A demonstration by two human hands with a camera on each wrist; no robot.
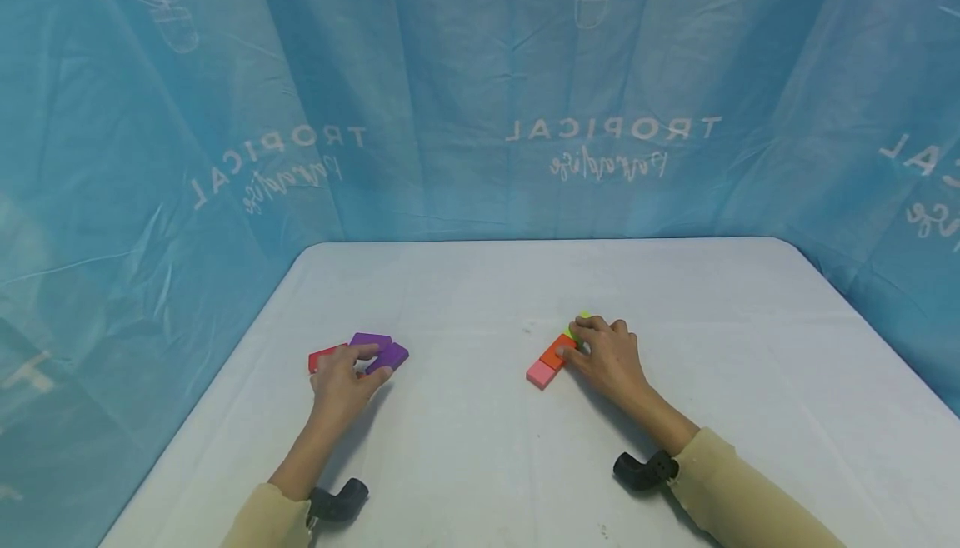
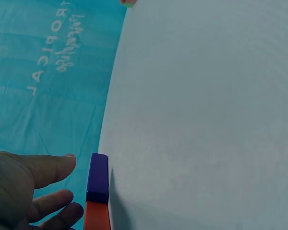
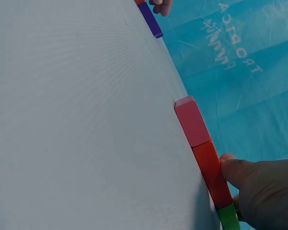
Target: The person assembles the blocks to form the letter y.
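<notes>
On the left of the table, my left hand [image 1: 339, 390] reaches over a small cluster of blocks. Its fingers extend over a purple block [image 1: 371, 340], and the thumb is near a second purple block [image 1: 392, 356]. A red block [image 1: 324, 357] lies left of the fingers; an orange block [image 2: 97, 216] adjoins a purple one in the left wrist view. My right hand [image 1: 611, 361] touches a slanted row: a pink block [image 1: 541, 375], an orange-red block [image 1: 556, 351] and yellow-green pieces [image 1: 585, 314]. Its thumb rests against the orange-red block's side; the fingers partly cover the yellow-green end.
A white cloth covers the table [image 1: 465, 448]. Behind it and along the sides hangs a blue printed curtain [image 1: 450, 98]. Black curved pieces [image 1: 645, 471] are strapped at both wrists by the tan sleeves [image 1: 742, 481].
</notes>
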